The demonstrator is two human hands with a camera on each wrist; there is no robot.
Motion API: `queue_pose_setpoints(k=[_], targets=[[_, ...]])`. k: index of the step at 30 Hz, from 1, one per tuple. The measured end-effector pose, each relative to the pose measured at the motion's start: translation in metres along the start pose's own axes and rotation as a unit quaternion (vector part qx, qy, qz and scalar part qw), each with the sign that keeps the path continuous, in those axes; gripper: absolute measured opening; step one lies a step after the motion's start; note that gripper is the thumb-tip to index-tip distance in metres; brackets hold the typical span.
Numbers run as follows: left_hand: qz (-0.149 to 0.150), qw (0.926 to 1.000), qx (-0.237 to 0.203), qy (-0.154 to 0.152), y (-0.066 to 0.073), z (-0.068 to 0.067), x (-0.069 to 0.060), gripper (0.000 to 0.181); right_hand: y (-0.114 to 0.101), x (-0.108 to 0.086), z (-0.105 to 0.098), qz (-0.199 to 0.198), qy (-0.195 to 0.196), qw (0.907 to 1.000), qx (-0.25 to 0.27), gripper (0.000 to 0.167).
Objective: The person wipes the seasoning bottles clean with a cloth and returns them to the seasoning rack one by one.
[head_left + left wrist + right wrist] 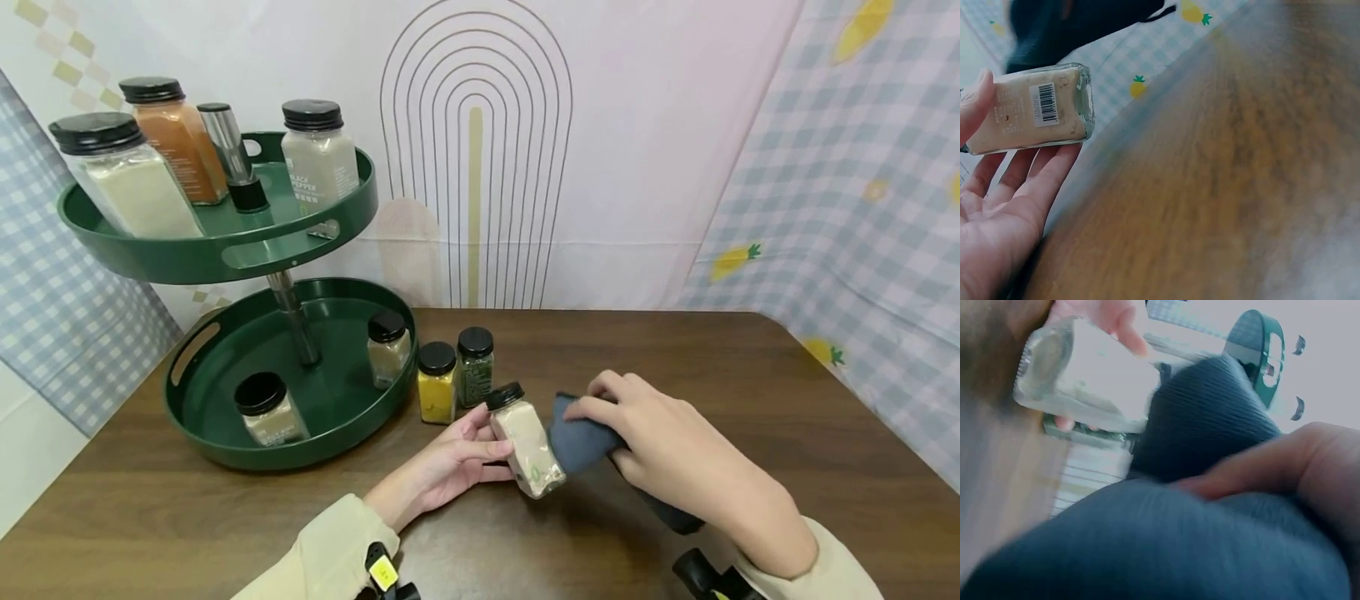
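Note:
My left hand [465, 457] holds a square glass spice jar [528, 446] with a black lid between thumb and fingers, tilted above the table. Pale powder fills it, and the left wrist view shows a barcode label [1044, 104] on one side. My right hand [667, 446] grips a dark blue-grey cloth [577, 442] right beside the jar; whether the cloth touches the glass I cannot tell. Part of the cloth hangs below the right hand. Behind the left hand stand a jar of yellow powder [437, 392] and a jar of green herbs [476, 367], both black-lidded.
A green two-tier stand [300, 457] occupies the table's left. Its upper tray [165, 258] carries large jars, one of them orange [183, 146], and a steel grinder [231, 154]. Two small jars, one at the front [270, 412], sit in the lower tray. Cloth hangings back the wooden table [750, 392].

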State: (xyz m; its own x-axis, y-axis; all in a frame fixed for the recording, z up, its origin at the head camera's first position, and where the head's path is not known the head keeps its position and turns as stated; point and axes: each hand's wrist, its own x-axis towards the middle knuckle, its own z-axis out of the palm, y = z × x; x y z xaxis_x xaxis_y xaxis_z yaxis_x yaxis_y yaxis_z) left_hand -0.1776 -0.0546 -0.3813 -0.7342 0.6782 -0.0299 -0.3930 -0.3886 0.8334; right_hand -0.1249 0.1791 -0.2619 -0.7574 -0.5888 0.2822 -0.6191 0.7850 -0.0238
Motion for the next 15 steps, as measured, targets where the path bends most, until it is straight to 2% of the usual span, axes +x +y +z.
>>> queue_pose_setpoints(k=[3, 5, 9, 15], targets=[[-0.008, 0.9999, 0.009, 0.0, 0.001, 0.0, -0.001, 0.071, -0.006, 0.005, 0.006, 0.001, 0.043, 0.9991, 0.008, 0.044], [-0.012, 0.9998, 0.014, 0.0, 0.001, 0.0, -0.001, 0.072, -0.009, 0.007, 0.01, -0.001, 0.051, 0.9986, 0.013, 0.045], [-0.014, 0.9998, 0.016, -0.003, 0.001, 0.0, 0.0, 0.071, -0.012, 0.008, 0.015, -0.005, 0.041, 0.9991, 0.006, 0.046], [-0.009, 0.9998, -0.015, 0.008, 0.001, -0.001, -0.001, 0.068, -0.013, 0.005, 0.014, -0.005, -0.002, 1.0, -0.006, 0.046]])
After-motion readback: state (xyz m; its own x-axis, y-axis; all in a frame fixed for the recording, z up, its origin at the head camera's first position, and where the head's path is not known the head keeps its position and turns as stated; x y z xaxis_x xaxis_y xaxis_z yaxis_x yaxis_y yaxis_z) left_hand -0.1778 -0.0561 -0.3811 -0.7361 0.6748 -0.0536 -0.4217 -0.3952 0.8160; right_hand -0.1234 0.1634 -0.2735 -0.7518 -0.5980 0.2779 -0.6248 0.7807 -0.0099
